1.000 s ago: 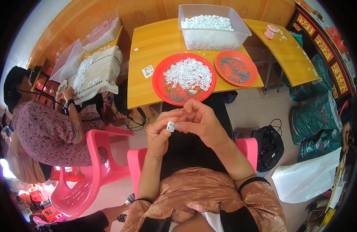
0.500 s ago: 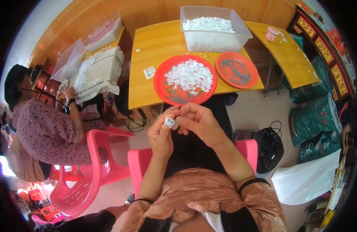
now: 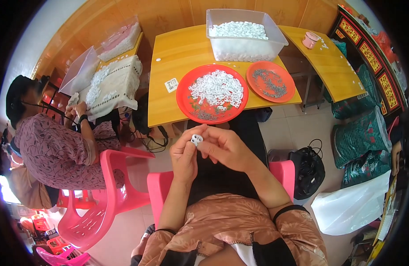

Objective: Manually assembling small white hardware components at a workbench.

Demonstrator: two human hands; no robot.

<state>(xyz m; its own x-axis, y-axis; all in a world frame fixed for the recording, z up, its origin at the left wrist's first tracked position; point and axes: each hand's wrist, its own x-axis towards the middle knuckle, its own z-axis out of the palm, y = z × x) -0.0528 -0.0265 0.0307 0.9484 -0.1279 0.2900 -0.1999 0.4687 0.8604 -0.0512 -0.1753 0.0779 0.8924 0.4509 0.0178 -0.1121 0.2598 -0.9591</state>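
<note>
Just in front of the near table edge, my left hand [image 3: 184, 155] pinches a small white plastic piece with two holes [image 3: 196, 139] between thumb and fingers. My right hand [image 3: 229, 148] is closed up against it, thumb and forefinger at the piece's right side; whether those fingers hold some tiny part is hidden. Beyond both hands sits a red round tray [image 3: 181, 98], heaped with similar white pieces [image 3: 218, 88] and, at its near side, thin grey metal bits [image 3: 205, 115]. To its right an orange plate [image 3: 288, 80] carries more grey metal bits [image 3: 275, 91].
A clear tub [image 3: 246, 54] full of white pieces stands at the table's [image 3: 169, 57] back. Left, a co-worker [image 3: 58, 146] handles pieces at a cloth-covered table, beside a pink chair [image 3: 107, 195]. On the right floor lie a black bag [image 3: 307, 170] and green sacks [image 3: 362, 133].
The white piece has turned in my left fingers, its holes now facing up more plainly. My right fingers have shifted slightly and opened out a little around it.
</note>
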